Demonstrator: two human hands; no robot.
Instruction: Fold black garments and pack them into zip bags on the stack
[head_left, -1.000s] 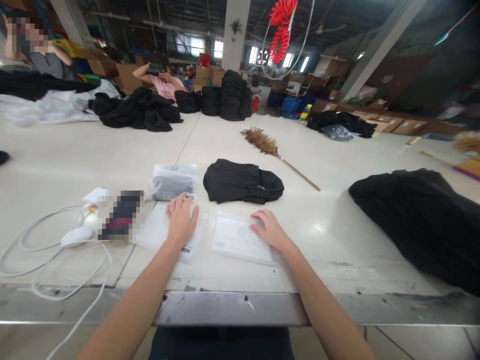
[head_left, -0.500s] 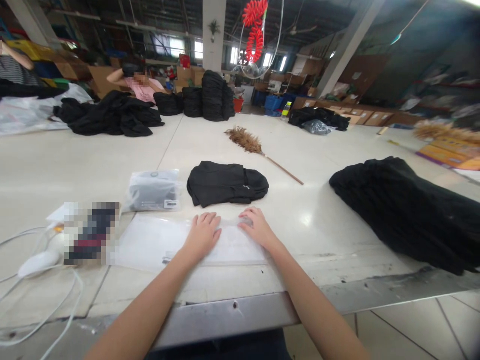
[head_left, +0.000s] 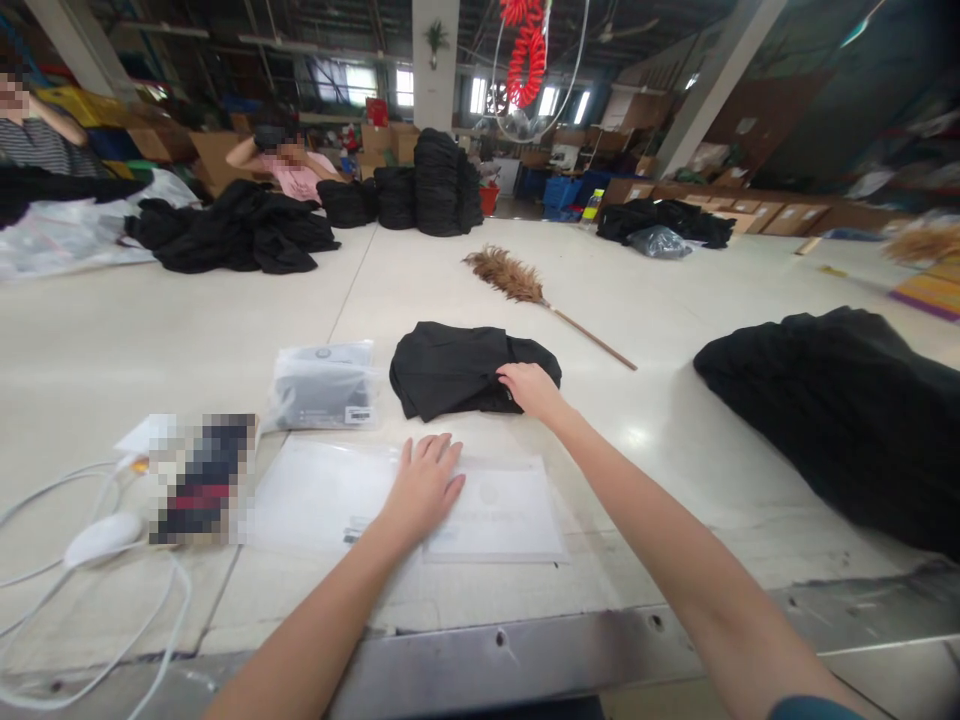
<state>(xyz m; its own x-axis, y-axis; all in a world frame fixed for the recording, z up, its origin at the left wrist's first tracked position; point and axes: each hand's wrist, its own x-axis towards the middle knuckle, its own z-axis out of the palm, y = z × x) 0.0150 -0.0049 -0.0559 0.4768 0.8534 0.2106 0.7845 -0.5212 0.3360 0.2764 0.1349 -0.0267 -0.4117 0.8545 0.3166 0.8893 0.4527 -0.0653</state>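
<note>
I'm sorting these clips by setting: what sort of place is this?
Most likely a garment packing workshop or warehouse. Stacks of folded black clothes sit on a big table, cardboard boxes line the wall, and the right hand touches a folded black garment while the left hand rests on a clear plastic bag.

Single head-worn camera looks forward and down (close) over the table [head_left: 675,450].

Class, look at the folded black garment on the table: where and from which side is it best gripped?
Probably the folded black garment by its near right edge, from the person's side: it lies flat, so fingers slide under there, where the right hand already rests.
</note>
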